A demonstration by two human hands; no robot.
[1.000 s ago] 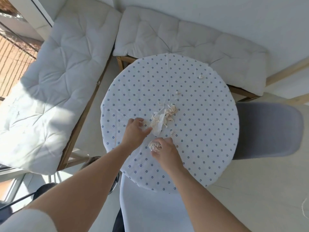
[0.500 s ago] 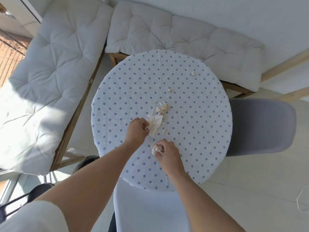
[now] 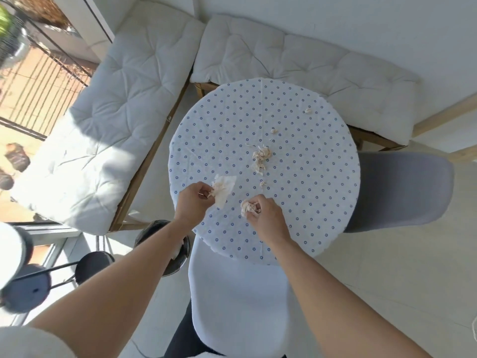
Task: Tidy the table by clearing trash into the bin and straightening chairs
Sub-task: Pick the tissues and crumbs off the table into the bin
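Observation:
A round table point(image 3: 296, 120) wears a white cloth with blue flowers. My left hand point(image 3: 192, 202) pinches a white paper napkin point(image 3: 224, 188) near the table's left front edge. My right hand point(image 3: 265, 215) grips a wad of crumpled scraps point(image 3: 246, 208) just right of it. A pile of torn paper scraps point(image 3: 261, 157) lies at the table's middle, with smaller bits point(image 3: 273, 131) and one more scrap point(image 3: 307, 111) farther back. A dark round bin point(image 3: 178, 259) stands on the floor under my left forearm, partly hidden. A white chair point(image 3: 240, 301) sits in front, a grey chair point(image 3: 402, 192) at the right.
White cushioned benches point(image 3: 116, 120) line the left side and the back wall point(image 3: 296, 60). A black stool point(image 3: 28, 290) and another round seat point(image 3: 93, 264) stand at the lower left by a glass door. Pale floor lies to the right.
My left hand has pulled the napkin away from the scrap pile toward the table's left front edge. My right hand keeps its wad. The camera view has shifted left.

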